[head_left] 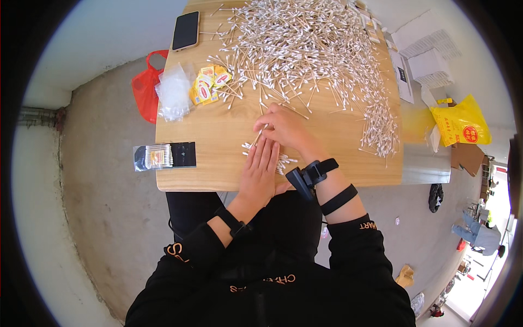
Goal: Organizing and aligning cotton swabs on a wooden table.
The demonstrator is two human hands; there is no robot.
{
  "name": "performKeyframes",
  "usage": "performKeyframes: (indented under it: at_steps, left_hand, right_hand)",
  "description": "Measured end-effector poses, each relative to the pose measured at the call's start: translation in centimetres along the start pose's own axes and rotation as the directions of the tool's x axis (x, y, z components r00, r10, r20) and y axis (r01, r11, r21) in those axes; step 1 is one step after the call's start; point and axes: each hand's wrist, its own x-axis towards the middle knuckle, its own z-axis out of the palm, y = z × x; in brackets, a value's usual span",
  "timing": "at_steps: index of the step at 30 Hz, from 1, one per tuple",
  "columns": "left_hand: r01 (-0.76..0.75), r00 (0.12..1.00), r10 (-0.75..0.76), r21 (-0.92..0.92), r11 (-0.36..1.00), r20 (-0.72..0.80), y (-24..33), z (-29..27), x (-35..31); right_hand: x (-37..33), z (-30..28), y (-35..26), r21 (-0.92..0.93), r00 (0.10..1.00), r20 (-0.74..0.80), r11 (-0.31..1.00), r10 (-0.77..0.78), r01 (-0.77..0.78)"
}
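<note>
The left hand (258,175) lies flat, fingers together, over cotton swabs (284,162), seemingly keeping them gathered. The right hand (284,128) appears to pinch one swab (261,133) by the left fingertips.

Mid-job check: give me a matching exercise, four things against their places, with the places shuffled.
Things:
1. Phone
2. Packet of swabs
3. Left hand
4. Yellow bag

Places:
A. Off to the right of the wooden tabletop
B. Laid over a small cluster of loose swabs
C. Toward the tabletop's far left corner
D. Overhanging the tabletop's left edge

Pairs: 1-C, 2-D, 3-B, 4-A
</note>
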Motion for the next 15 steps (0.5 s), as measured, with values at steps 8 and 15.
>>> performKeyframes:
  at_steps: [8,15]
  left_hand:
    - [-0.051,0.997,0.050,0.021,0.998,0.051,-0.2,-0.1,-1.0]
    - [-0.066,0.991,0.069,-0.034,0.997,0.111,-0.2,-0.6,-1.4]
  right_hand:
    - [-0.5,0.2,0.9,-0.036,0.993,-0.018,0.992,-0.120,0.119]
    - [-4.6,1.3,2.9,0.008,0.860,-0.477,0.979,0.182,-0.203]
